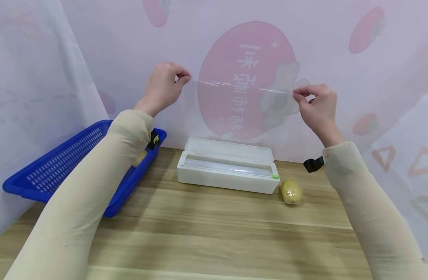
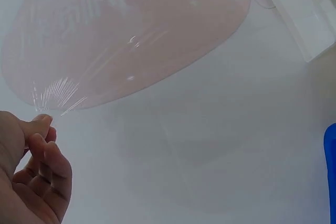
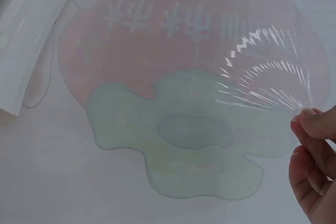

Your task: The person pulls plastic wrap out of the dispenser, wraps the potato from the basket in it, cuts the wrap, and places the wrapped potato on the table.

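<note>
We locate the clear film (image 1: 214, 83) in the air between the two hands, its visible line running left to right with a slight drop toward the right. The left hand (image 1: 163, 87) pinches one end and the right hand (image 1: 318, 109) pinches the other; folds fan out from both grips. Below the film, we find the white box (image 1: 227, 179) on the bench (image 1: 207, 229), its long axis nearly parallel to the film and its lid (image 1: 229, 149) raised at the rear. The yellow, shiny-covered item (image 1: 291, 191) lies just beside the box's right end, nearer the right hand. At left, the sleeve (image 1: 74, 206) partly hides the blue basket (image 1: 65, 159). We see nothing between film and box.
</note>
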{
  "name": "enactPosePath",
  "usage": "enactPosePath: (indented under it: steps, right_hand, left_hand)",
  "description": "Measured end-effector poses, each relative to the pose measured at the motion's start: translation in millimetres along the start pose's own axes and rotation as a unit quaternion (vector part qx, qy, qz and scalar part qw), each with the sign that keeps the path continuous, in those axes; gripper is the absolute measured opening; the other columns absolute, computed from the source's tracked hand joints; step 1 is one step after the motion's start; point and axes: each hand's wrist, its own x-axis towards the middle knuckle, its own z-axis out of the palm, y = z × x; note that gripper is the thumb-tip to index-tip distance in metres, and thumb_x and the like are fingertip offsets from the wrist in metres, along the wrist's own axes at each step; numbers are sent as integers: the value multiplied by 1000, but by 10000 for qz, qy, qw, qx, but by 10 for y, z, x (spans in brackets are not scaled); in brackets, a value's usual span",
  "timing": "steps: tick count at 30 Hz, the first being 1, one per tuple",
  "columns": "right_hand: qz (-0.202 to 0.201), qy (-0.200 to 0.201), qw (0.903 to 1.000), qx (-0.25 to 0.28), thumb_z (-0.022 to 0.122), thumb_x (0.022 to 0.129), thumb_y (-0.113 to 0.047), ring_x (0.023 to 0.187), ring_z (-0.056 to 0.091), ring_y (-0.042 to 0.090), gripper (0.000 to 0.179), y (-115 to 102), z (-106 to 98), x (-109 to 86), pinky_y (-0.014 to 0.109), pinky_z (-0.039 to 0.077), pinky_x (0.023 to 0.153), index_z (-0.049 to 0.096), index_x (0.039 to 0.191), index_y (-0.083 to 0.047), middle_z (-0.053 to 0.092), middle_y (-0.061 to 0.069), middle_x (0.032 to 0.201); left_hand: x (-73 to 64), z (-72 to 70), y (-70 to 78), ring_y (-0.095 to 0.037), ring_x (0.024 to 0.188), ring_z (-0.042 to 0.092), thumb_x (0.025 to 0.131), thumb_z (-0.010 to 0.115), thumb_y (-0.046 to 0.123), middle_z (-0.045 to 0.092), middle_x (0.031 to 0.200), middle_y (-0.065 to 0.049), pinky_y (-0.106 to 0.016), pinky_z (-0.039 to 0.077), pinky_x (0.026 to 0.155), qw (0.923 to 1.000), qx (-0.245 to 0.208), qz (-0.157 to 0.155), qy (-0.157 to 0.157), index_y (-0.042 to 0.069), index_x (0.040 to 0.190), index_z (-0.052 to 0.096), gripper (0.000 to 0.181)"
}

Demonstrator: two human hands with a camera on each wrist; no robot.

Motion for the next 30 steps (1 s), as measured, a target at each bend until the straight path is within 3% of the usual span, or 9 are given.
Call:
enactPosePath:
  steps: [2,7,12,15,18,22,23,27,30]
  right_hand:
    - [157,-75,9998,133,67,93,-11,81,55,9,15,-28,-38,-47,18,41,62,77,94,1,71,11,87]
    - [559,-336,9949,763,71,90,-12,77,56,11,14,-146,-219,-187,20,43,61,75,95,1,69,2,85]
    - [620,-839,9828,1522,70,88,-1,75,58,16,11,-258,-366,-253,17,43,55,72,95,8,69,2,84]
    - [584,-1259,9706,1964,70,88,2,74,56,18,11,-319,-419,-302,17,44,52,71,96,9,69,10,87]
    - [821,-1828,9377,2838,70,89,2,70,54,18,12,-359,-474,-407,18,44,54,70,100,8,68,12,89]
    - [1415,-2872,8593,3989,63,93,5,68,52,15,18,-304,-536,-662,21,45,59,66,111,7,68,11,93]
    - [1504,-3126,8468,4032,62,94,5,69,54,14,19,-274,-543,-746,22,46,61,65,112,5,69,11,94]
    - [1514,-4117,8172,3738,63,94,2,77,61,15,15,-140,-475,-1159,26,52,68,68,107,2,69,13,99]
    - [1476,-4715,7970,3473,66,92,-3,80,64,17,13,-65,-341,-1523,31,55,71,68,104,2,67,19,98]
  left_hand:
    - [-51,1,11,-25,90,54,101,58,14,66,104,-10,-36,44,77,9999,-100,68,86,3,109,73,21]
    - [-261,-25,47,-23,81,56,100,59,11,65,99,-10,-34,45,73,9966,-356,659,343,1,105,72,17]
    - [-502,-188,76,-19,73,53,99,60,10,65,98,-9,-30,43,68,9927,-393,1075,389,2,105,71,15]
    - [-634,-283,63,-16,70,51,97,62,9,65,95,-7,-28,41,64,9898,-387,1329,342,2,106,71,14]
    - [-779,-334,36,-12,67,52,95,66,5,65,90,-4,-24,41,60,9815,-558,1818,215,4,106,72,13]
    - [-1008,-310,25,-8,65,54,88,70,-5,65,85,2,-21,44,54,9639,-1130,2398,-230,5,103,74,18]
    - [-1073,-276,30,-7,65,54,87,71,-6,65,85,3,-20,45,53,9600,-1255,2465,-429,5,103,73,19]
    - [-1384,-80,89,-4,65,55,85,72,-5,65,86,5,-21,49,55,9447,-1504,2414,-1634,8,100,73,19]
    - [-1650,95,92,-2,65,55,87,72,0,64,85,9,-21,50,57,9259,-1401,2208,-2726,13,95,73,14]
